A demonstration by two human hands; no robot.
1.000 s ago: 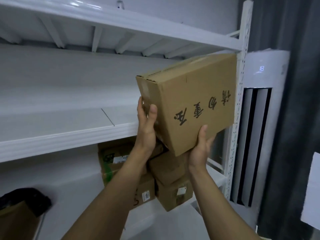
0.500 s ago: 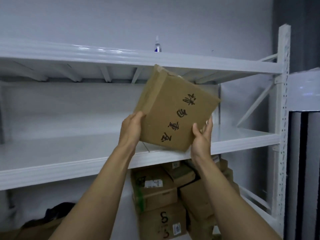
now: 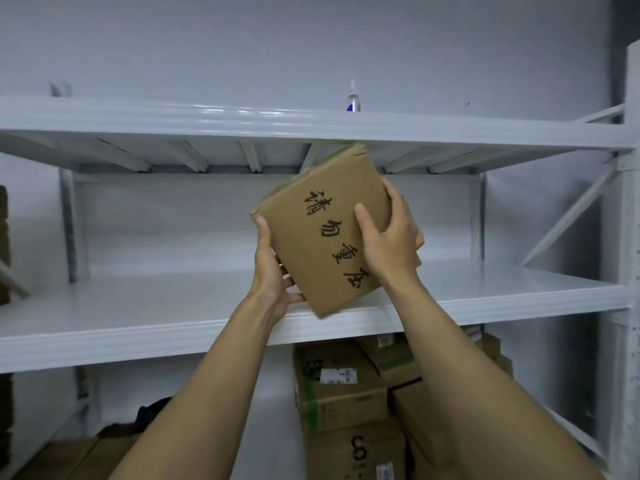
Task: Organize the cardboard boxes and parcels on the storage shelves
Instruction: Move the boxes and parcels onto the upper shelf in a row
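Note:
I hold a brown cardboard box [image 3: 322, 230] with black handwritten characters, tilted, in front of the white middle shelf [image 3: 138, 323]. My left hand [image 3: 273, 271] grips its lower left edge from below. My right hand [image 3: 388, 237] grips its right side, thumb on the front face. The box's lower corner hangs just over the shelf's front lip, and its top corner reaches up near the underside of the upper shelf [image 3: 242, 121].
Several stacked cardboard boxes [image 3: 339, 386] stand below the middle shelf at the right. A small bottle [image 3: 353, 98] stands on the upper shelf. A white upright post [image 3: 628, 237] bounds the rack at the right. More cardboard [image 3: 69, 455] lies at the lower left.
The box has turned in my hands so its writing now runs downward, and it has moved in over the middle shelf. My right hand shifted from under the box to its right side.

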